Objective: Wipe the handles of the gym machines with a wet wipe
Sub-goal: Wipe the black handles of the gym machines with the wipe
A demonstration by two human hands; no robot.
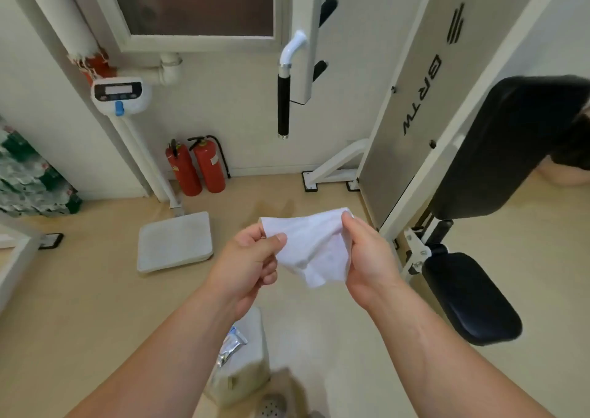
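A white wet wipe [314, 245] hangs spread between both hands in the middle of the view. My left hand [252, 258] pinches its left edge between thumb and fingers. My right hand [364, 255] grips its right edge, fingers curled round the cloth. Ahead and above, a black-gripped handle [283, 105] on a white curved arm hangs down from the white gym machine frame [306, 50]. Two short black pegs [327, 10] stick out of that frame higher up.
A weighing scale with its platform [175, 242] and display head [119, 93] stands on the left. Two red fire extinguishers [198, 167] stand by the wall. At right is a machine with black pads [469, 296]. Below my arms lies a wipe packet [231, 346] on a white box.
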